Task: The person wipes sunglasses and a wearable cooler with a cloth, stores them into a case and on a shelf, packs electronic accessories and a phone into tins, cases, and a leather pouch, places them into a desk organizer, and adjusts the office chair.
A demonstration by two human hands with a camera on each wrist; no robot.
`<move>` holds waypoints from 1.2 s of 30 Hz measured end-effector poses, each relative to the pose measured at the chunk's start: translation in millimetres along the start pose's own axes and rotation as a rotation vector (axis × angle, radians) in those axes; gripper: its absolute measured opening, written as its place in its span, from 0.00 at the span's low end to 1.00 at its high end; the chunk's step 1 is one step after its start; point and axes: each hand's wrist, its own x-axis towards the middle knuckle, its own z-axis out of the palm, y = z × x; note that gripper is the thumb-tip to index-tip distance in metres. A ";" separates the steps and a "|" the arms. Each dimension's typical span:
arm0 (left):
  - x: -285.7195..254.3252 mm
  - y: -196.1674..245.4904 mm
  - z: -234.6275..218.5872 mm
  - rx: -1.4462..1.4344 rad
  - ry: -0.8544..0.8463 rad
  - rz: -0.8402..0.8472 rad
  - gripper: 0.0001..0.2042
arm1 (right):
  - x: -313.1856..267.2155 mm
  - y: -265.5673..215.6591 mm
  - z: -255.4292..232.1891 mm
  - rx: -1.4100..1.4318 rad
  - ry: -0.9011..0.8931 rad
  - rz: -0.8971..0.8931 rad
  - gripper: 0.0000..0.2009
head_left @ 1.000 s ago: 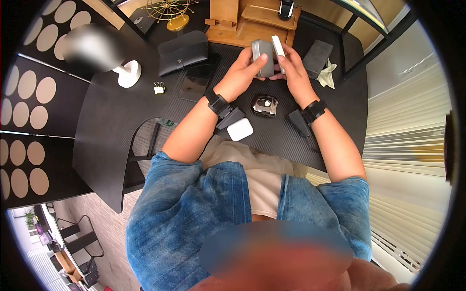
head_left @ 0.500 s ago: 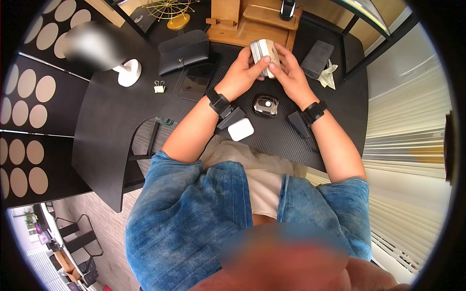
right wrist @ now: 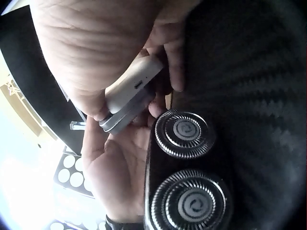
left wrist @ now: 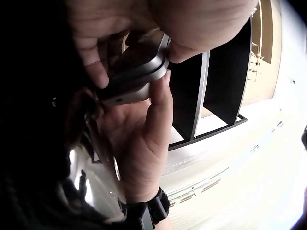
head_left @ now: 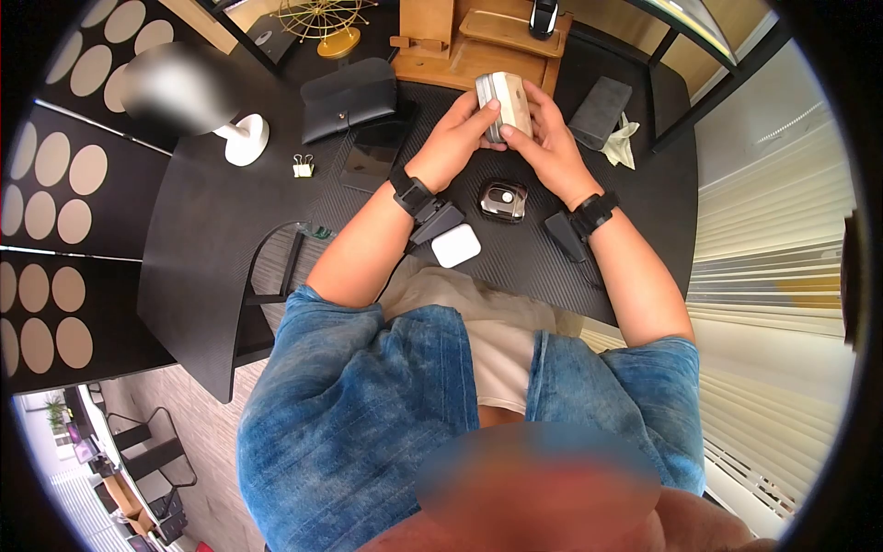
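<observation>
Head view, left hand (head_left: 455,143) gripping grey case (right wrist: 125,113), right hand (head_left: 554,145) gripping white case (head_left: 518,106), shaver (head_left: 502,201) between wrists, wooden organizer (head_left: 451,69) beyond.

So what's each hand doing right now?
Left hand: closed, holding the grey case.
Right hand: closed, holding the white case.

White lamp (head_left: 246,140) near binder clip (head_left: 303,166)
</observation>
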 end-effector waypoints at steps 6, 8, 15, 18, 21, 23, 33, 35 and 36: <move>0.7 2.2 -1.4 -0.080 0.001 0.009 0.26 | 0.2 0.5 -0.1 -0.104 0.066 -0.034 0.37; 1.2 1.9 -1.5 -0.090 0.014 0.022 0.26 | 2.5 4.7 -1.6 -0.096 0.072 -0.026 0.36; 1.9 1.7 1.2 0.029 0.053 0.057 0.25 | 2.6 4.9 -3.3 0.001 0.039 0.042 0.34; 4.1 -0.4 -1.0 0.031 0.035 0.095 0.24 | 0.4 -2.1 -1.6 0.050 0.021 0.057 0.34; 4.1 1.0 0.8 0.022 0.021 0.133 0.23 | 0.5 -0.4 -1.6 0.071 0.015 0.020 0.33; 3.5 2.0 2.3 0.017 0.029 0.148 0.23 | 0.4 -0.8 -0.7 0.081 0.016 0.010 0.33; 1.2 8.7 -6.8 -0.066 -0.034 0.057 0.20 | 0.6 -5.0 -6.6 0.269 0.018 0.067 0.29; 2.7 5.8 1.4 -0.021 0.041 0.159 0.27 | 0.3 -5.0 -3.2 0.212 0.025 0.002 0.29; 3.8 3.9 2.9 -0.023 0.041 0.159 0.27 | 0.5 -4.7 -1.7 0.155 0.033 -0.064 0.29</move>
